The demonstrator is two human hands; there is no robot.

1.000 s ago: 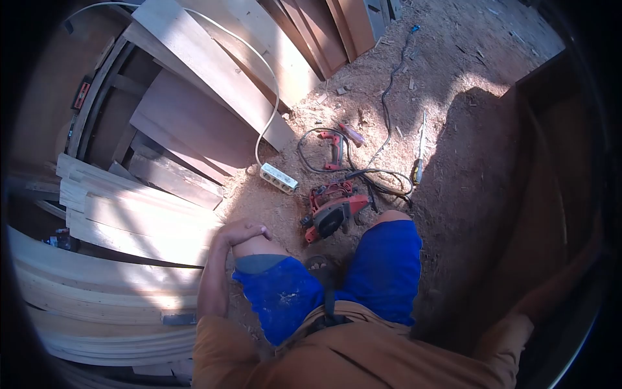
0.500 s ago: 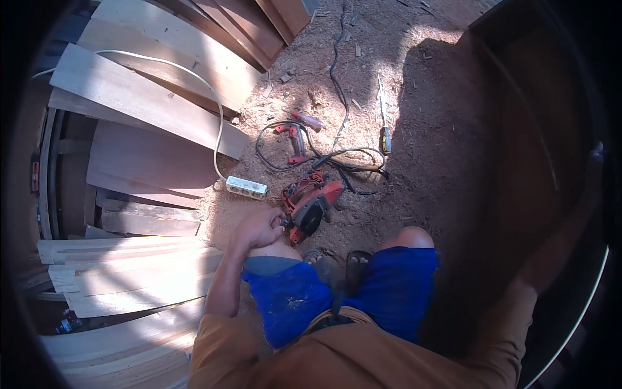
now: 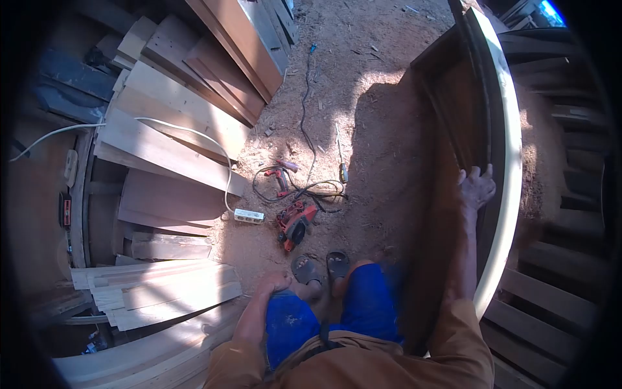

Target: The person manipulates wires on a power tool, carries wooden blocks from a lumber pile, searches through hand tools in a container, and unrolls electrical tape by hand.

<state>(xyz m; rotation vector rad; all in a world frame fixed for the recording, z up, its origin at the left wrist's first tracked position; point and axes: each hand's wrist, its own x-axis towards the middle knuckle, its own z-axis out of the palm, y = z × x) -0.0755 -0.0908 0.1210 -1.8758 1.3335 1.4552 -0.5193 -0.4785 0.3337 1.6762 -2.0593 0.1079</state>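
Observation:
My left hand (image 3: pixel 275 281) rests on my left knee with its fingers curled in, and nothing shows in it. On the right, my right hand (image 3: pixel 477 186) is hooked over the inner edge of a large dark wooden frame (image 3: pixel 497 123) with a pale outer edge, standing beside me. In front of my feet lies a red and black electric planer (image 3: pixel 296 223). Just beyond it are a red and black power drill (image 3: pixel 280 183) and a small pinkish bottle (image 3: pixel 287 166). A screwdriver (image 3: pixel 343 170) lies farther right on the sawdust.
Stacked boards (image 3: pixel 172 175) line the left side. A white power strip (image 3: pixel 249 216) with a white cord lies near their ends. A dark cable (image 3: pixel 304 107) runs across the shavings-covered ground. More slats (image 3: pixel 547 295) are beyond the frame on the right.
The view has swung to the right, bringing the frame and my right hand fully into sight. My left hand stays at my knee, while the tools lie where they were.

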